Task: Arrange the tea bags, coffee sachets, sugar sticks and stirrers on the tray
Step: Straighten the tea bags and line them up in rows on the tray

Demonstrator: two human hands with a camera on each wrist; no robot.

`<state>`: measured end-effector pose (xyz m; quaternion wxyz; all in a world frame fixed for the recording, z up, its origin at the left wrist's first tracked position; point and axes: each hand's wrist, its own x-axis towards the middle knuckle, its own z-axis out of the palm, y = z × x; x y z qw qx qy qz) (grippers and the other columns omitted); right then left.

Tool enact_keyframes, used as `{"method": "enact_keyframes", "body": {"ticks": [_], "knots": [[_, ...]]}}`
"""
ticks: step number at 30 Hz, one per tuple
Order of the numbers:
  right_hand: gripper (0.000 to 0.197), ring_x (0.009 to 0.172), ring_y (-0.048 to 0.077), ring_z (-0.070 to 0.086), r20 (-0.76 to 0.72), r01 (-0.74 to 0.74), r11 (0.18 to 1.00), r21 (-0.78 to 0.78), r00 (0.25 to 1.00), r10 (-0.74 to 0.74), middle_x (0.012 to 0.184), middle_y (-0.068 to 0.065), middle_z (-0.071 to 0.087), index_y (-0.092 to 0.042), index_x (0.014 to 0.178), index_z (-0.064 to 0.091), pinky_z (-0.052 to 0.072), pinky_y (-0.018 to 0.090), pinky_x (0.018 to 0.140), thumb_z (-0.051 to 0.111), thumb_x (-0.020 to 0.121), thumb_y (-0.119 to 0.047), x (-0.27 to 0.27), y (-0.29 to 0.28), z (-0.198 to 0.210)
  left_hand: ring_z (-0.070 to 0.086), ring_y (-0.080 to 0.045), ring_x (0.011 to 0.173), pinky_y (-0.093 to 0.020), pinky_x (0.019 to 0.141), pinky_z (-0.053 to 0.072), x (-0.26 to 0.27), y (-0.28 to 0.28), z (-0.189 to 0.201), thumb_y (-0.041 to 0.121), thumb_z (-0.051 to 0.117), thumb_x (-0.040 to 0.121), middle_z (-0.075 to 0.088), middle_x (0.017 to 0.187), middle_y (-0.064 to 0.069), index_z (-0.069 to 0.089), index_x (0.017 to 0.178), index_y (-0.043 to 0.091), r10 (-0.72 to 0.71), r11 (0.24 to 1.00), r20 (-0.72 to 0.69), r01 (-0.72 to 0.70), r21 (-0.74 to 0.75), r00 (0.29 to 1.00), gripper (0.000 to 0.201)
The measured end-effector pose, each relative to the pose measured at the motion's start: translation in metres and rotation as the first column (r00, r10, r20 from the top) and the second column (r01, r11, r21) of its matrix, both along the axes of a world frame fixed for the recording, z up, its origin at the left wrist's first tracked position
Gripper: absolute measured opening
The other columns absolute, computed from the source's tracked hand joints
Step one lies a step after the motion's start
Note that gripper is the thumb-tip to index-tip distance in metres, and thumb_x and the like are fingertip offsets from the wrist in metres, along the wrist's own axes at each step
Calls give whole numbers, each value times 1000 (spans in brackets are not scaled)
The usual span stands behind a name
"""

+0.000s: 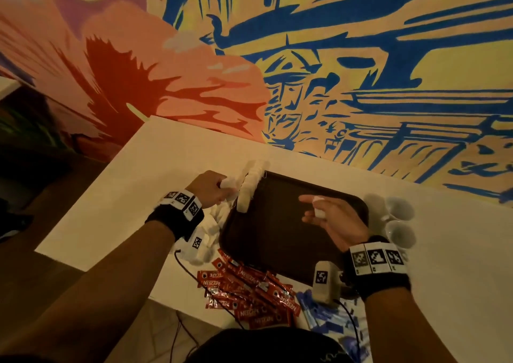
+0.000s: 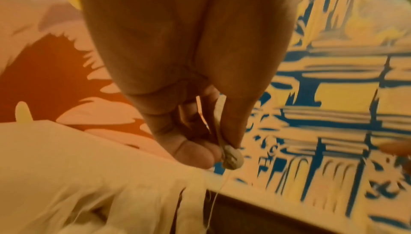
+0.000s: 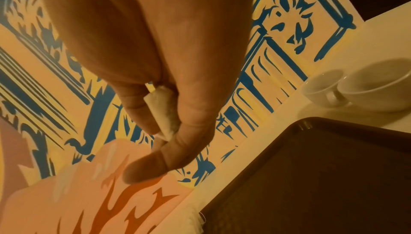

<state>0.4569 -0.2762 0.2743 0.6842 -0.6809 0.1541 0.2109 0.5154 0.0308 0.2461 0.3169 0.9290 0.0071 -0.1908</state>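
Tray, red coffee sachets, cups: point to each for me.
tray (image 1: 277, 232), head view, bare dark base.
red coffee sachets (image 1: 249, 293), head view, middle of the pile.
cups (image 3: 322, 88), right wrist view, nearer cup's outer wall.

We see the blue sachets (image 1: 327, 321) partly hidden behind the right wrist and a dark shape below; the loose tea bags (image 2: 106, 208) are motion-blurred, edge-cropped.

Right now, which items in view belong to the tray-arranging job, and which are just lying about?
Part of the job:
- dark tray
- row of tea bags along its left edge
- tea bag in left hand
- tea bag in right hand
- loose tea bags left of the tray
- red coffee sachets
- blue-and-white sticks

Lying about:
- white cups
- painted wall
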Motion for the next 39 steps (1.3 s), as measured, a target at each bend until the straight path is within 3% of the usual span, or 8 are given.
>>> {"method": "enact_keyframes", "body": {"ticks": [2, 6, 9, 14, 21, 31, 36, 39], "knots": [[23, 113, 27, 61, -39, -11, 1000, -23, 999, 10, 133, 8, 56, -17, 112, 69, 58, 34, 84, 46, 106, -14, 4, 6, -4, 66, -16, 78, -26, 65, 43, 9, -4, -21, 22, 55, 97, 69, 89, -5, 68, 87, 5, -90, 985, -83, 101, 137, 992, 24], [19, 103, 23, 62, -72, -29, 1000, -8, 997, 28, 122, 11, 56, -18, 116, 66, 60, 36, 84, 51, 105, -15, 10, 17, -13, 58, -20, 90, -29, 74, 40, 22, -6, -67, 21, 43, 94, 57, 92, 4, 58, 76, 25, -206, 935, -218, 258, 243, 954, 24], [22, 102, 21, 63, -85, -52, 996, -72, 995, 46, 114, 11, 60, -18, 121, 68, 62, 32, 81, 55, 104, -21, 14, 25, -18, 61, -28, 102, -29, 79, 40, 26, -8, -92, 28, 50, 95, 64, 106, -3, 68, 102, 22, -267, 898, -206, 321, 300, 941, 19], [20, 112, 27, 63, -117, -11, 995, -102, 993, -1, 124, 7, 62, -18, 114, 74, 61, 34, 83, 60, 100, -24, 23, 36, -28, 64, -27, 93, -35, 80, 54, 37, -14, -115, 29, 58, 89, 69, 104, -5, 71, 102, 18, -334, 873, -186, 377, 310, 924, 21], [24, 110, 28, 67, -159, 25, 1000, -15, 987, -27, 123, 10, 65, -12, 115, 72, 61, 38, 85, 60, 99, -23, 26, 40, -35, 65, -28, 99, -34, 85, 52, 59, -17, -132, 28, 58, 92, 69, 112, -3, 71, 108, 25, -370, 851, -142, 397, 345, 918, 21], [32, 114, 29, 67, -165, -8, 999, 41, 986, 15, 123, 15, 67, -8, 123, 66, 59, 43, 91, 54, 101, -28, 25, 34, -42, 64, -32, 108, -36, 90, 51, 74, -22, -127, 23, 59, 94, 67, 122, -7, 69, 118, 23, -382, 823, -123, 398, 405, 916, 26], [27, 114, 26, 67, -175, 2, 992, 125, 984, 20, 125, 13, 67, -6, 126, 63, 58, 37, 91, 56, 100, -12, 25, 32, -37, 62, -29, 112, -36, 92, 50, 72, -26, -111, 17, 63, 91, 63, 124, -6, 63, 124, 20, -340, 822, -107, 351, 449, 934, 33], [26, 116, 26, 67, -156, -65, 991, 118, 984, 83, 127, 13, 67, -8, 120, 67, 56, 36, 95, 59, 96, -2, 25, 31, -35, 61, -29, 112, -39, 92, 52, 67, -27, -89, 26, 65, 90, 59, 123, -5, 58, 128, 21, -343, 837, -78, 342, 428, 936, 40]]}}
